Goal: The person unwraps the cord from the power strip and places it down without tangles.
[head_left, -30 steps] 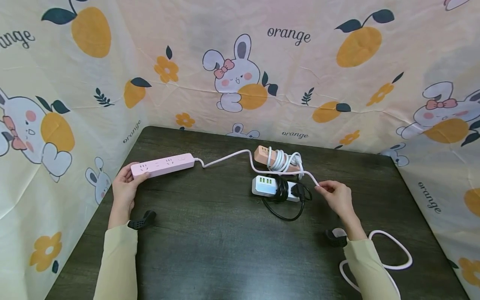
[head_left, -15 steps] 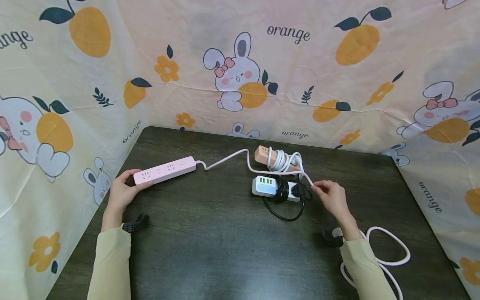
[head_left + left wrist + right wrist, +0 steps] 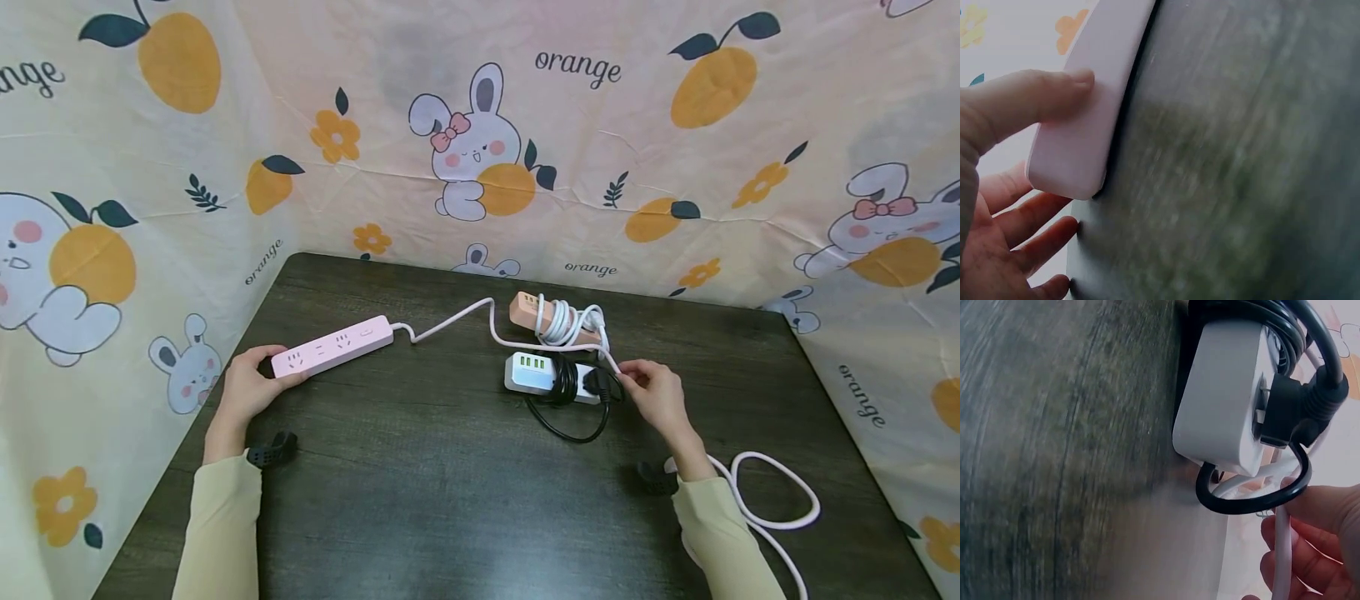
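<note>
In the head view, a pink power strip (image 3: 332, 347) lies slanted at the left of the dark table. My left hand (image 3: 251, 387) grips its left end, thumb along the near side and fingers behind, as the left wrist view also shows of the strip (image 3: 1082, 134). From the strip's right end a pale pink cord (image 3: 453, 318) runs rightward, bending down and across. My right hand (image 3: 657, 397) pinches this cord between thumb and fingers. Close by that hand sits a white power strip (image 3: 528, 372) wrapped in black cord, its black plug (image 3: 1291, 412) pushed into a socket.
Behind the white strip lies an orange power strip (image 3: 523, 309) wound with white cord (image 3: 558, 323). More of the pink cord loops (image 3: 802, 523) beside the right forearm. A printed cloth (image 3: 322, 200) rises along the back and sides of the table (image 3: 420, 467).
The pink power strip's left end has come a little nearer to me and right, with my left hand on it. My right hand has shifted slightly left with the cord.
</note>
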### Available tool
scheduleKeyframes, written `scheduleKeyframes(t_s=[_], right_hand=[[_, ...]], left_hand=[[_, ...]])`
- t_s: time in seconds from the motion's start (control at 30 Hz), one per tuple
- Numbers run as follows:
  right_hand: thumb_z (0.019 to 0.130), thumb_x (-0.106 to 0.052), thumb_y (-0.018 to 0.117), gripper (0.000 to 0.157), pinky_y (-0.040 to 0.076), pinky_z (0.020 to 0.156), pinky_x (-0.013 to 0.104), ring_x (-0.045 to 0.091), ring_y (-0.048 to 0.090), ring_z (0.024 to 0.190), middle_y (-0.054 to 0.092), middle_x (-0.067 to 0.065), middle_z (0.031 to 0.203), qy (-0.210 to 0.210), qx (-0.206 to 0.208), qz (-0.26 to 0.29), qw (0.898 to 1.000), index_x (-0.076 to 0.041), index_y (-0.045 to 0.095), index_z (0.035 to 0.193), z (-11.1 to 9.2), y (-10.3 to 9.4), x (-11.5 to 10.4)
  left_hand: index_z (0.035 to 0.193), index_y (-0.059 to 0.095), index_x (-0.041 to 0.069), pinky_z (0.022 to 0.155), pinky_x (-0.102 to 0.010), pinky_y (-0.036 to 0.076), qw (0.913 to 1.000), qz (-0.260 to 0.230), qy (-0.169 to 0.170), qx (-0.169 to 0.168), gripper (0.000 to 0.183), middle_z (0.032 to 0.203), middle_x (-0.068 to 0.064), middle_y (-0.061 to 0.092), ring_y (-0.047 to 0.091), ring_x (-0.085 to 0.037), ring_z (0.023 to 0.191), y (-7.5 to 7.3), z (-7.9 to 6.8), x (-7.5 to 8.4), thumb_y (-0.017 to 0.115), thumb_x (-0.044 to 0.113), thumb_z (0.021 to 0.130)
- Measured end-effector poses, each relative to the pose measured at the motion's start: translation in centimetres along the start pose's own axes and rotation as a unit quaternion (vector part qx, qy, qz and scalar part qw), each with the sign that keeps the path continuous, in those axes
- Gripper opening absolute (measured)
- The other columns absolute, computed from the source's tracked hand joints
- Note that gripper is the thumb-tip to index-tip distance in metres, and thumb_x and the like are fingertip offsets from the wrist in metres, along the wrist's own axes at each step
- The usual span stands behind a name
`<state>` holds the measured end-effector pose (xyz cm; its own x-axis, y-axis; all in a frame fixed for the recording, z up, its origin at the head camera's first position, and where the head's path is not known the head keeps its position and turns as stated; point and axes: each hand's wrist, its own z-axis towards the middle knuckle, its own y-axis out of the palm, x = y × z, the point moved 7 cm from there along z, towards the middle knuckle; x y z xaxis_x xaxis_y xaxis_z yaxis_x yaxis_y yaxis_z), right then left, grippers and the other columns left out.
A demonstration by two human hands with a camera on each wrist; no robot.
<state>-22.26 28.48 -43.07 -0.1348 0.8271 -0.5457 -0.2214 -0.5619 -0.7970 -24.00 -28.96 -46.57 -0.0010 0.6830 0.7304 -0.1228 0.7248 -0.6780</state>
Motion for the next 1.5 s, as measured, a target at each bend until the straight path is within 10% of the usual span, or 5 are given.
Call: scheduleKeyframes(t_s=[0.33, 0.7, 1.07, 1.3, 1.5], right_hand=[[0.083, -0.001, 0.067, 0.009, 0.042, 0.062, 0.032, 0.023, 0.053, 0.070, 0.062, 0.011, 0.076, 0.004, 0.002, 0.010, 1.000, 0.003, 0.069, 0.092, -0.2, -0.2, -0.2], [0.084, -0.002, 0.067, 0.009, 0.039, 0.063, 0.028, 0.020, 0.053, 0.072, 0.062, 0.012, 0.077, -0.031, 0.073, 0.041, 0.996, 0.002, 0.070, 0.092, -0.3, -1.4, -1.7], [0.083, -0.006, 0.069, 0.012, 0.039, 0.064, 0.016, -0.007, 0.047, 0.074, 0.063, 0.010, 0.082, -0.043, 0.123, 0.090, 0.987, -0.001, 0.071, 0.093, -0.5, -2.8, -3.0], [0.081, -0.008, 0.071, 0.017, 0.039, 0.065, 0.015, 0.012, 0.055, 0.076, 0.064, 0.012, 0.085, -0.035, 0.107, 0.105, 0.988, 0.001, 0.070, 0.096, -0.4, -2.7, -3.8], [0.080, -0.009, 0.072, 0.021, 0.045, 0.068, 0.038, 0.024, 0.057, 0.080, 0.063, 0.015, 0.089, -0.031, 0.090, 0.094, 0.991, 0.002, 0.069, 0.098, -0.4, -2.2, -4.2]], left_hand=[[0.120, 0.051, -0.012, 0.095, -0.061, 0.029, 0.9992, 0.029, 0.018, 0.021, 0.056, 0.122, -0.034, 0.048, 0.040, -0.049, 0.114, -0.2, 0.1, 1.9, 0.075, 0.013, 0.076], [0.115, 0.057, -0.007, 0.095, -0.056, 0.034, 0.9887, -0.060, 0.129, 0.047, 0.048, 0.117, -0.026, 0.055, 0.048, -0.041, 0.110, 1.9, 0.8, 9.1, 0.077, 0.002, 0.072], [0.113, 0.058, -0.007, 0.092, -0.053, 0.040, 0.9757, -0.138, 0.169, 0.020, 0.047, 0.111, -0.026, 0.057, 0.053, -0.039, 0.103, 4.5, 1.1, 11.4, 0.077, -0.003, 0.070], [0.113, 0.058, -0.008, 0.090, -0.051, 0.042, 0.9721, -0.138, 0.190, 0.007, 0.048, 0.110, -0.026, 0.058, 0.054, -0.037, 0.102, 6.0, 1.0, 12.8, 0.078, -0.002, 0.069], [0.113, 0.058, -0.006, 0.091, -0.052, 0.042, 0.9668, -0.148, 0.208, -0.017, 0.048, 0.110, -0.025, 0.058, 0.054, -0.038, 0.102, 7.6, 0.8, 14.2, 0.078, -0.001, 0.071]])
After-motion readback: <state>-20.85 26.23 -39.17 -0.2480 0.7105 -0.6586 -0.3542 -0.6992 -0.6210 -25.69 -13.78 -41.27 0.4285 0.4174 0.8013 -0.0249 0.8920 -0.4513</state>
